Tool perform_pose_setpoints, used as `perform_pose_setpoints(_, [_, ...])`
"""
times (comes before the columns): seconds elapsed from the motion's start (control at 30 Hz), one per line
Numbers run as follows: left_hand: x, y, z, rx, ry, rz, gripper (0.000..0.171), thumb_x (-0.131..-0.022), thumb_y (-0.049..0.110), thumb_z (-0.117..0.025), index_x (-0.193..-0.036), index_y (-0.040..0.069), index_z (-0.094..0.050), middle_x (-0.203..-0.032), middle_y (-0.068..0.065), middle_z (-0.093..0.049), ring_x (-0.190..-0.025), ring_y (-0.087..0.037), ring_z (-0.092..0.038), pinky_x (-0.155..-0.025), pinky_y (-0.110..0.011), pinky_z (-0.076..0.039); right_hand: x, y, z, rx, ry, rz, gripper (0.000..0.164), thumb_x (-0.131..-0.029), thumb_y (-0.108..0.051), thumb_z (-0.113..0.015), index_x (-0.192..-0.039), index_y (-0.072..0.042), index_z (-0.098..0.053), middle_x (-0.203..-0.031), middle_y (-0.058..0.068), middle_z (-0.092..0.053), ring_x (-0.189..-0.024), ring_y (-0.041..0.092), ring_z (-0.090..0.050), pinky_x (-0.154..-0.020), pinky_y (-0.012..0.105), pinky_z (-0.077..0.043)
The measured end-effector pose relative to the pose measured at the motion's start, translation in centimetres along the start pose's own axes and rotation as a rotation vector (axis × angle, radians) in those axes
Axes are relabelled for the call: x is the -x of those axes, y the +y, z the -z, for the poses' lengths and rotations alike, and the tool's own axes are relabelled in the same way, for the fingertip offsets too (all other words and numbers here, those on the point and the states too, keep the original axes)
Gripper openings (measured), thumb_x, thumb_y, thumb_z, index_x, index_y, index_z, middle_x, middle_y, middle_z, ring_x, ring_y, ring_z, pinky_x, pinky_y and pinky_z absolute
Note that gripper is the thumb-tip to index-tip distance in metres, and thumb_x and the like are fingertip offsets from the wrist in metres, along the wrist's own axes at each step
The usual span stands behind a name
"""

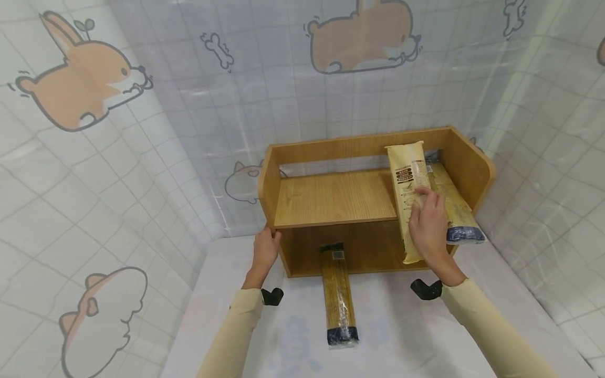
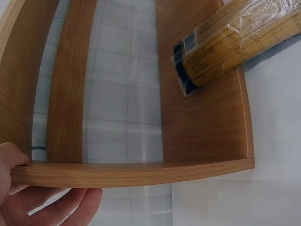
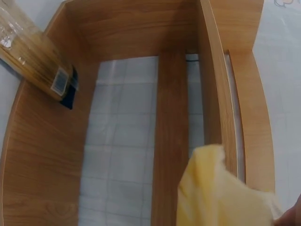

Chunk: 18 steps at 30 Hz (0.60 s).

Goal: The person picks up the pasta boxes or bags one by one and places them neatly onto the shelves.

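Observation:
My left hand [image 1: 266, 248] grips the left side panel of a wooden two-tier shelf [image 1: 331, 198]; in the left wrist view its thumb and fingers lie on opposite faces of the panel. On the right, my right hand [image 1: 429, 223] holds a long cream-yellow printed packet [image 1: 405, 173] by its face and right edge. This packet slants across the upper board, its lower end hanging past the front edge. Beside it, partly behind the hand, lies a clear pack of spaghetti [image 1: 446, 184] with a dark blue end. Only fingertips of the right hand show in the right wrist view.
A second spaghetti pack [image 1: 337, 299] sticks out of the lower compartment over the white tabletop [image 1: 293, 325]. Curtains [image 1: 189, 105] printed with cartoon dogs and a tile grid surround the table. Black wrist mounts [image 1: 427, 290] sit at both sleeves.

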<state>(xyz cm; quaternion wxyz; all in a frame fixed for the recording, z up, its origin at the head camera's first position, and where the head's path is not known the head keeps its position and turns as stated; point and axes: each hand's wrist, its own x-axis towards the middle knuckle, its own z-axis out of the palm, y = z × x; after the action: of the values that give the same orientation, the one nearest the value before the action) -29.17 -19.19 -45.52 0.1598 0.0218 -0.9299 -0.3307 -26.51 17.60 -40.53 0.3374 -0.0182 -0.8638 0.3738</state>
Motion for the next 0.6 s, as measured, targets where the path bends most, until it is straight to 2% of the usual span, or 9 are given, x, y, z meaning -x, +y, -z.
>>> perform_pose_setpoints(0.07, [0.0, -0.1, -0.1, 0.002, 0.001, 0.0, 0.02, -0.096, 0.009, -0.054, -0.079, -0.002, -0.056, -0.068, -0.009, -0.053, -0.06, -0.023, -0.054, -0.052, -0.03, -0.041, -0.1, 0.0, 0.1, 0.012, -0.021, -0.029, 0.035, -0.102, -0.002, -0.043, -0.136, 0.006, -0.046, -0.131, 0.035, -0.046, -0.105, 0.049, -0.051, -0.086, 0.061, -0.044])
perform_pose_setpoints(0.23, [-0.1, -0.2, -0.3, 0.004, 0.008, -0.013, 0.02, -0.096, 0.009, -0.054, -0.08, -0.003, -0.057, -0.069, -0.011, -0.055, -0.061, -0.023, -0.054, -0.053, -0.03, -0.042, -0.5, -0.2, 0.3, 0.057, -0.055, -0.057, 0.034, -0.103, -0.005, -0.043, -0.135, 0.007, -0.046, -0.128, 0.036, -0.042, -0.094, 0.05, -0.051, -0.078, 0.06, -0.044])
perform_pose_setpoints(0.47, [-0.1, -0.3, -0.4, 0.009, 0.009, -0.011, 0.021, -0.096, 0.009, -0.054, -0.077, -0.001, -0.055, -0.066, -0.008, -0.052, -0.059, -0.022, -0.053, -0.051, -0.029, -0.04, -1.2, -0.7, 0.8, 0.054, -0.136, -0.079, 0.034, -0.101, -0.002, -0.037, -0.129, 0.013, -0.049, -0.137, 0.042, -0.033, -0.117, 0.058, -0.039, -0.094, 0.066, -0.037])
perform_pose_setpoints(0.6, [-0.1, -0.3, -0.4, 0.009, 0.006, -0.005, 0.021, -0.096, 0.01, -0.054, -0.077, 0.0, -0.054, -0.067, -0.007, -0.051, -0.06, -0.023, -0.053, -0.052, -0.029, -0.04, -1.5, -0.8, 1.1, 0.08, -0.185, -0.081, 0.036, -0.098, 0.0, -0.037, -0.126, 0.017, -0.052, -0.143, 0.043, -0.031, -0.124, 0.06, -0.034, -0.102, 0.067, -0.033])
